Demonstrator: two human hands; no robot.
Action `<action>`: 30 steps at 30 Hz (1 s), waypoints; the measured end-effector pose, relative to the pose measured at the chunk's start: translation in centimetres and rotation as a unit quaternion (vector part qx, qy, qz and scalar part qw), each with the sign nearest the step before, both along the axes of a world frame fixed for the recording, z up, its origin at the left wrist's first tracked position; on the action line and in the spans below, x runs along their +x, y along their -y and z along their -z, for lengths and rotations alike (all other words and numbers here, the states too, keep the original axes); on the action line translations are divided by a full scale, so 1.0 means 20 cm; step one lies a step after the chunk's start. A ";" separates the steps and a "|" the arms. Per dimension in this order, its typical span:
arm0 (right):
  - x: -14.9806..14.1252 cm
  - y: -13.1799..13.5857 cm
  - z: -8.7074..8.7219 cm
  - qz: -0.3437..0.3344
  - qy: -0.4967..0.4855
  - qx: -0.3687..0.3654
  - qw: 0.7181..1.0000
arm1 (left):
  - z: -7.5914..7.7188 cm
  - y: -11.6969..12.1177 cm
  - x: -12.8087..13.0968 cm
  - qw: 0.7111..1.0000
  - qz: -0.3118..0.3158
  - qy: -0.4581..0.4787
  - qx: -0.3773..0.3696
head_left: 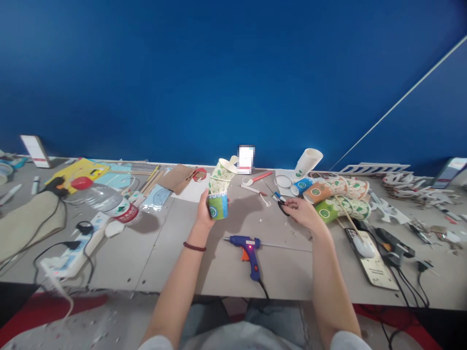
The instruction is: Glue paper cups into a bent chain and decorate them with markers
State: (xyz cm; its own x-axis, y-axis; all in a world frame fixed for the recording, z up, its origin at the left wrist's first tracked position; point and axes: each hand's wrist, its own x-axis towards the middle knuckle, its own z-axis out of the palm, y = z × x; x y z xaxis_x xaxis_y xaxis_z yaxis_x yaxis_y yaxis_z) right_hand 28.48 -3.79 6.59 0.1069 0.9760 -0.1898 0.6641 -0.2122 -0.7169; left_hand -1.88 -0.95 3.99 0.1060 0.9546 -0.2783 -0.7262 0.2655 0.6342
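My left hand [204,211] is closed round a stack of patterned paper cups [219,189] with a green and blue base, held upright just above the grey table [175,253]. My right hand [302,211] rests on the table to the right, its fingers on the black handles of a small pair of scissors [279,200]. A blue glue gun [248,250] with a lit red light lies on the table between my forearms, its nozzle pointing left.
More paper cups [337,197] lie on their sides at the right, with one white cup [308,163] tilted behind. A plastic water bottle [105,200] lies at the left beside a power strip [69,257] and cables. A computer mouse [363,245] and cardboard scraps sit at the right.
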 end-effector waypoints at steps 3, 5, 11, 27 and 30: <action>-0.05 0.03 0.00 -0.006 -0.141 0.048 0.989 | 0.00 0.00 -0.01 1.000 -0.002 -0.001 -0.008; -0.13 0.04 0.00 -0.032 -0.217 0.059 0.974 | 0.00 0.00 -0.01 1.000 -0.005 -0.006 -0.006; -0.31 0.06 0.05 -0.096 -0.286 0.021 0.953 | 0.04 -0.01 0.00 0.999 -0.005 -0.050 0.016; -0.33 0.09 0.12 -0.139 -0.179 0.034 0.973 | 0.06 0.00 0.02 0.995 0.000 -0.087 0.058; -0.33 0.09 0.13 -0.143 -0.166 0.042 0.975 | 0.07 -0.01 0.02 0.992 0.000 -0.100 0.071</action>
State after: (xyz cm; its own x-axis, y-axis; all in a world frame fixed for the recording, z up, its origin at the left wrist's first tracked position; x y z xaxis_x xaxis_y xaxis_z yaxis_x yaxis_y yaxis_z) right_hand 21.87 -5.52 4.00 -0.2250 0.9705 -0.0867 0.4164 0.0153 -0.9091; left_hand -1.54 -0.82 2.58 0.0621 0.9857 -0.1565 -0.5823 0.1632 0.7964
